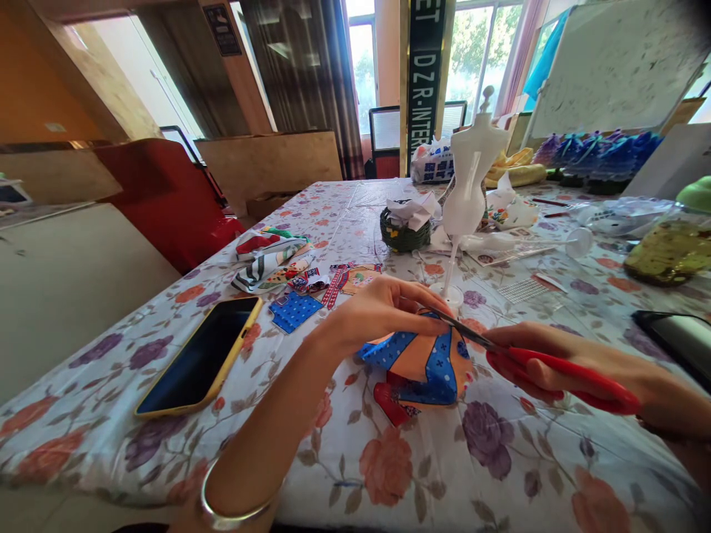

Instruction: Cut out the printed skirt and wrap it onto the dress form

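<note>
My left hand [383, 305] pinches the upper edge of a blue and orange patterned piece of fabric [443, 370]. In my right hand [541, 352] is a pair of scissors with red handles [578, 376]. Their blades reach left to the top of the fabric, by my left fingertips; how far they are apart I cannot tell. Below the fabric a small red scrap [392, 403] lies on the flowered tablecloth [383, 463]. A blue dotted cut piece [294, 312] and a red-trimmed patterned piece [355, 280] lie beyond my left wrist.
A phone in a yellow case [203, 359] lies at left. Beyond my hands stand a white mini dress form [471, 178] and a dark green basket [404, 235] of white scraps. Folded cloths [272, 263] lie at left; a jar [669, 248] stands at right, near a dark device [678, 344].
</note>
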A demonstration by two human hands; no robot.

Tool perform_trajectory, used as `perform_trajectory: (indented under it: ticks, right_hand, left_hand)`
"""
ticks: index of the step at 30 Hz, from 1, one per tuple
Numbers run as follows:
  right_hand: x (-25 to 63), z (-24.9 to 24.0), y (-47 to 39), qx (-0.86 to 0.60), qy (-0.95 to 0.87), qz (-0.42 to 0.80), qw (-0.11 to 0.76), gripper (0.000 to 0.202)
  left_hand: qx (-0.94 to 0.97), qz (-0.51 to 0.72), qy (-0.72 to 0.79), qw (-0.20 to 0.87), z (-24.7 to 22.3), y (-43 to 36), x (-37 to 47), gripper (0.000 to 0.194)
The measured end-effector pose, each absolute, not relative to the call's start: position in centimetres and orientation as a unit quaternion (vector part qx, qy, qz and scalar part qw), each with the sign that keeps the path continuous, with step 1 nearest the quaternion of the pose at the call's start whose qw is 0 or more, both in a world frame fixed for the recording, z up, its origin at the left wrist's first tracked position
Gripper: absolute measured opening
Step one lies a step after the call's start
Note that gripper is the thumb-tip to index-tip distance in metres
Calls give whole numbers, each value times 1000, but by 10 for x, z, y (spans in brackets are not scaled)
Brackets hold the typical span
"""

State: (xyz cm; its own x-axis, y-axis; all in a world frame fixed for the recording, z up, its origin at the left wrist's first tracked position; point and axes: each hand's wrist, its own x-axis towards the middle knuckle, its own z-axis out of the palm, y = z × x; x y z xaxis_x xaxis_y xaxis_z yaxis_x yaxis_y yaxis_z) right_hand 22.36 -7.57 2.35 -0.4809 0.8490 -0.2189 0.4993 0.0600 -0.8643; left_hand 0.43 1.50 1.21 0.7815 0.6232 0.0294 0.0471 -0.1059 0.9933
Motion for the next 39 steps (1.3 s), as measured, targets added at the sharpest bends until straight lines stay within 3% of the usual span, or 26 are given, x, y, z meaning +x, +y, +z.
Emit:
perform_trajectory:
  ticks: [9, 25, 39]
  right_hand:
    - [226, 23, -75, -480, -695, 511, 156, 50]
    - [231, 15, -72, -448, -674, 564, 167, 52]
    - [241, 5, -67, -442, -678, 564, 163, 34]
  left_hand:
    - [726, 234, 235, 602, 13, 13, 5, 15]
    - [850, 274, 192, 407, 17, 13, 8, 16]
    - [858, 239, 146, 430, 18, 11, 6, 15]
